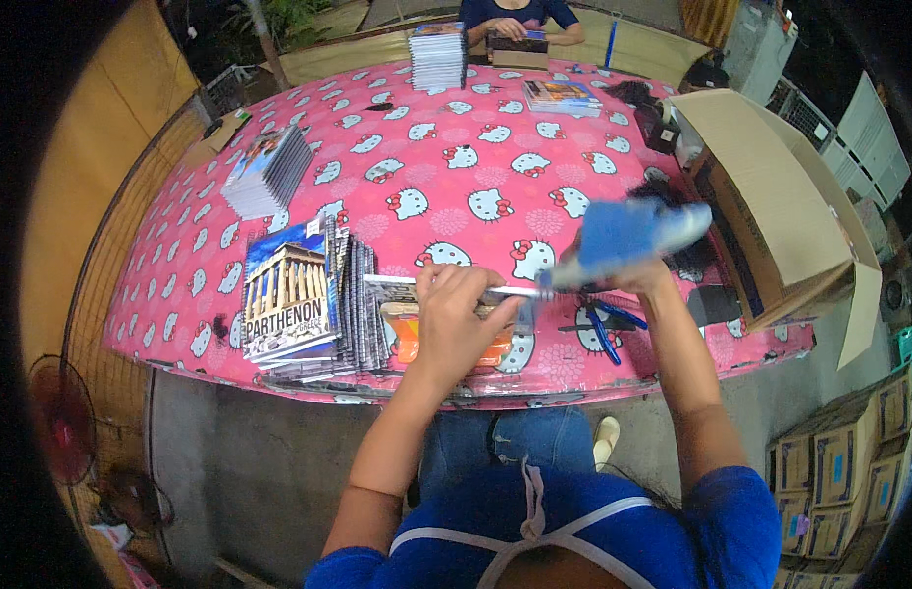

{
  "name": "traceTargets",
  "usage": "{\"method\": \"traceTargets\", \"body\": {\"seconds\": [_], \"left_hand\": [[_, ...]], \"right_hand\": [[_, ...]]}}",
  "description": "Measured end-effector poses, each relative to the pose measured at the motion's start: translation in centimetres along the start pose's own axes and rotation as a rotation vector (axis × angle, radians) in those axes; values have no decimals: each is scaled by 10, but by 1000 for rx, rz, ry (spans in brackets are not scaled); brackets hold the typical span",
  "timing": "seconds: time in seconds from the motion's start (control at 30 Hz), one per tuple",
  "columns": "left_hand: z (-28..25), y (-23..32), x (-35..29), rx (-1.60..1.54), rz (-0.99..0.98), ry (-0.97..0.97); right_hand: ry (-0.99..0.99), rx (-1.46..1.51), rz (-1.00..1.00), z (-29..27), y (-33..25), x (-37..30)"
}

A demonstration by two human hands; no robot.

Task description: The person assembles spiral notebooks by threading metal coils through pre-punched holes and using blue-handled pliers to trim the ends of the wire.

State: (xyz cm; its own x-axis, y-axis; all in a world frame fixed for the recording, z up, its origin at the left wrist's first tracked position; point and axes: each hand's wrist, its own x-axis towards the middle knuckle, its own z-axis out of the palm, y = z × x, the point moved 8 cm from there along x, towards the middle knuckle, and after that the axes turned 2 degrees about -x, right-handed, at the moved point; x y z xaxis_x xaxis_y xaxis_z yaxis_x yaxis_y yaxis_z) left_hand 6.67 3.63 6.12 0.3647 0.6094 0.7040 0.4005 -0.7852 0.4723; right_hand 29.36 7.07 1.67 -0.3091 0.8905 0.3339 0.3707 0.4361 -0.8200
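My left hand point(454, 312) grips a thin white-edged notebook point(392, 288), seen nearly edge-on near the front of the table. My right hand point(627, 275) is closed at the notebook's right, by a blue and white thing point(637, 236) smeared by motion; its kind cannot be made out. An orange and tan object point(405, 334) lies under my left hand, partly hidden. To the left stands a stack of spiral notebooks point(289, 294), the top cover showing a columned temple. Blue pens point(603, 336) lie below my right hand.
More notebooks are stacked at the left point(269, 172), the far edge point(438, 57) and the far right point(562, 98). An open cardboard box point(770, 196) stands on the right. Across the table, another person's hands point(515, 29) work at a small brown box point(518, 52). Cartons point(838, 461) are piled at lower right.
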Motion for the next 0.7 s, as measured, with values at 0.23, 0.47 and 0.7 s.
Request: {"method": "traceTargets", "body": {"seconds": [0.23,0.47,0.7], "left_hand": [[-1,-9,1,-39,-75,-6],[-38,-29,-3,320,-214,9],[-45,-45,-9,191,-267,14]], "right_hand": [[-83,-226,-29,17,-11,22],[94,258,43,25,-15,27],[-33,241,125,54,-14,49]]}}
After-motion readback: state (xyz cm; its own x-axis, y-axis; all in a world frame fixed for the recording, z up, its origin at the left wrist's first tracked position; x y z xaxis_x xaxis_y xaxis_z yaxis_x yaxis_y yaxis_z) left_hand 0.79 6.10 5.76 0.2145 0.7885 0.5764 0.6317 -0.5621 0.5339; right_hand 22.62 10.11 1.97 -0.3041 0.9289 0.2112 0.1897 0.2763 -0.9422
